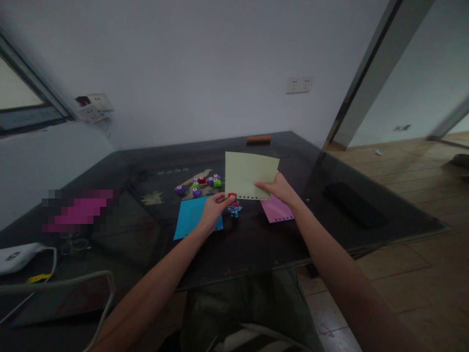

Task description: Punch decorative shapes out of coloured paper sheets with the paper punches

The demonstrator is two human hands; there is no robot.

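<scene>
Head view, looking down over a dark glass table (256,244). Held upright above the middle of the table: a pale yellow sheet (249,181) with a row of punched holes along its lower edge. Right hand (280,188) closed on the sheet's lower right edge, thumb in front, fingers behind. Left hand (214,208) closed around a small red punch (232,196), pressed to the sheet's lower left corner. Just below that corner, resting on the table, a small blue cluster of cut-out bits (235,209). Partly under the left hand, flat on the table, a blue sheet (190,217). Below and right of the yellow sheet, flat as well, a pink sheet (277,210) with holes along its near edge. Left of the yellow sheet, a group of purple, green and red punches (200,185) standing close together. Beyond the yellow sheet, near the table's far edge, an orange-brown bar (258,139). Well right of the yellow sheet, a flat black object (353,205).
</scene>
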